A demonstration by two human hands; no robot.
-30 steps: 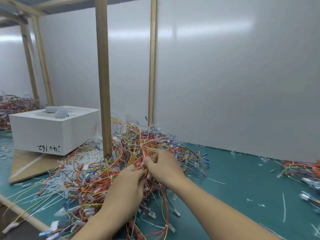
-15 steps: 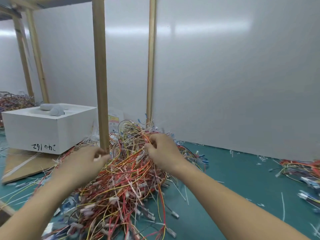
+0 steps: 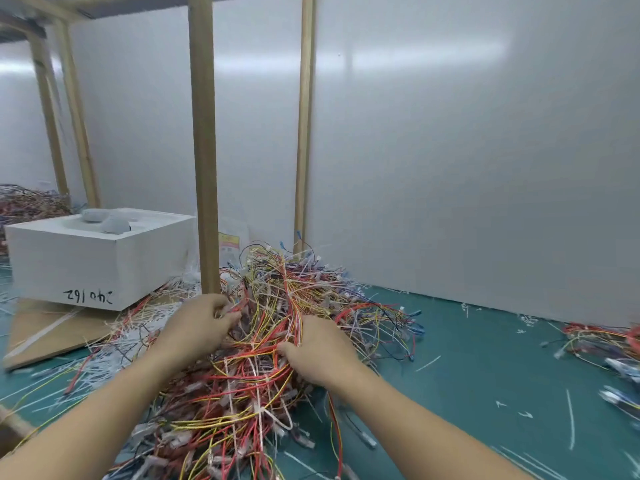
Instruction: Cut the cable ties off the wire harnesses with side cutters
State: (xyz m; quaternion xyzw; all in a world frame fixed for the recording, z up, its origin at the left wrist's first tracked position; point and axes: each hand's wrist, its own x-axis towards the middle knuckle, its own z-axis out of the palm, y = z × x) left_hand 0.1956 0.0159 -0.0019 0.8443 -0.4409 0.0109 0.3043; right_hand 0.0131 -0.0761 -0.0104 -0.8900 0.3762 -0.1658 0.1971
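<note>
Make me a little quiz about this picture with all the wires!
1. True or false: the left hand holds cutters.
2. Which colour is the table? A red, B teal, C black.
3. Fill in: the white box stands to the ___ of the wires.
Key: 1 false, it and the right hand both grip wires; 2 B; 3 left.
</note>
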